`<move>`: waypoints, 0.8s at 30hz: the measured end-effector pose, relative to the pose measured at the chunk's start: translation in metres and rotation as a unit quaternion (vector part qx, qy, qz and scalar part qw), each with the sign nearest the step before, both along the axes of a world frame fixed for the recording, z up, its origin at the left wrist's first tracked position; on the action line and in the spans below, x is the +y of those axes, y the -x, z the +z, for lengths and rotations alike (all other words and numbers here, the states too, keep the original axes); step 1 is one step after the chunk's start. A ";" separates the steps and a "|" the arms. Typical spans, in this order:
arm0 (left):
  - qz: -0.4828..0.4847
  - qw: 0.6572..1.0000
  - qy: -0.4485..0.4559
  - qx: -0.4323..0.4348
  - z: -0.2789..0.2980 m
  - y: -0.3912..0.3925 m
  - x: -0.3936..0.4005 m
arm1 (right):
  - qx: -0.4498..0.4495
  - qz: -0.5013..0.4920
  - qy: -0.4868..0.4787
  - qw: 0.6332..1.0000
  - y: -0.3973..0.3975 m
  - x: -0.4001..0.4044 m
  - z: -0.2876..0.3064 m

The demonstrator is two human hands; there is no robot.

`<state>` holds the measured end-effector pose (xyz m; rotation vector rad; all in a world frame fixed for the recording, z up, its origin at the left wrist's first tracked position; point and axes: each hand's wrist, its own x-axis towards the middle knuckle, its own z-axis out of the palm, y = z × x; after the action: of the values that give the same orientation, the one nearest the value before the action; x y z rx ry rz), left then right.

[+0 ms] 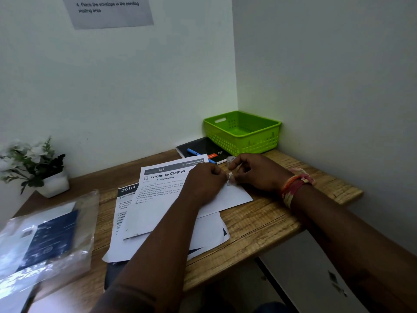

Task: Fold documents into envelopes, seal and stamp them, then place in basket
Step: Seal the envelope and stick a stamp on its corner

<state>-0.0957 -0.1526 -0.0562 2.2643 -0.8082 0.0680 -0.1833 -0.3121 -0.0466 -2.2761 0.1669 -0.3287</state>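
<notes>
Seeing both hands meet over the white envelope [234, 196], front-left of the green basket [242, 132]. Left hand [203, 184] is knuckles up, fingers curled down; we can't tell what it grips. Right hand [255, 172] pinches a small strip of clear tape [230, 177] between thumb and fingers, wrist with thread bands [295, 186] resting on the desk [270, 220]. Envelope lies on the printed documents [158, 199], left of the basket and stacked askew. Basket sits in the wall corner, touching a black notebook [200, 147] with a blue pen [196, 153]. We see bare desk between the basket and the right desk edge; a plastic bag [45, 240] lies far left.
</notes>
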 end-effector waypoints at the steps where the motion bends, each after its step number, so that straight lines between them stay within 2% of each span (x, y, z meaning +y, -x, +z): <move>1: -0.001 1.000 0.002 0.002 0.000 0.000 0.000 | -0.005 -0.001 -0.015 1.000 0.000 -0.001 0.000; 10: -0.009 1.000 0.016 0.022 0.002 -0.002 0.001 | -0.023 -0.017 -0.027 0.999 -0.002 -0.002 -0.001; 24: -0.020 0.999 -0.027 -0.016 -0.001 -0.004 -0.002 | -0.015 -0.018 0.010 1.000 -0.004 -0.002 -0.002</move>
<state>-0.0919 -0.1551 -0.0577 2.3013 -0.8818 0.0636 -0.1796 -0.3141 -0.0486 -2.2895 0.1908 -0.3845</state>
